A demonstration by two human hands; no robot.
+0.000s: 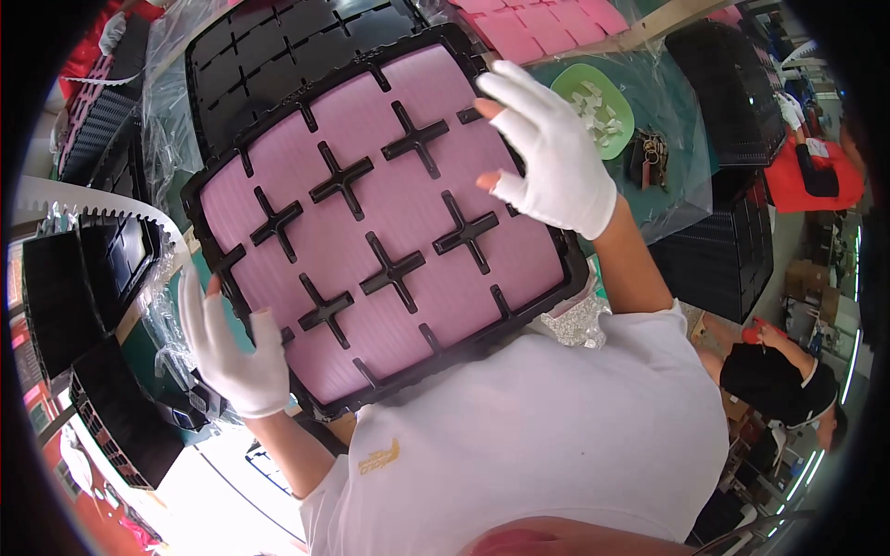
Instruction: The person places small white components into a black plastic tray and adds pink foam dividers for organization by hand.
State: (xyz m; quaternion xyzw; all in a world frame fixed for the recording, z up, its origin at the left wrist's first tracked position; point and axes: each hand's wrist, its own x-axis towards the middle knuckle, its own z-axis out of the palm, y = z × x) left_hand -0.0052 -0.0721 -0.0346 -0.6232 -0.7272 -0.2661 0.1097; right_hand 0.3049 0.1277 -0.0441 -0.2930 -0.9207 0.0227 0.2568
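Note:
A black plastic tray (393, 270) lies tilted in front of me, close to my body. Pink foam sheeting (371, 222) shows through its grid, between black cross-shaped dividers. My left hand (232, 343), in a white glove with bare thumb and index fingertips, is beside the tray's left edge with its fingers stretched and apart. My right hand (547, 153), gloved the same way, reaches over the right edge with thumb and fingers spread; its fingertips are at the rim and foam. Neither hand is visibly wrapped round anything.
Another black tray (269, 56) lies beyond the near one. Further back is more pink foam (547, 26). To the right stand a green bowl (598, 102) of white pieces and a bunch of keys (651, 153). Black tray stacks (714, 250) flank the table. Other people work at right.

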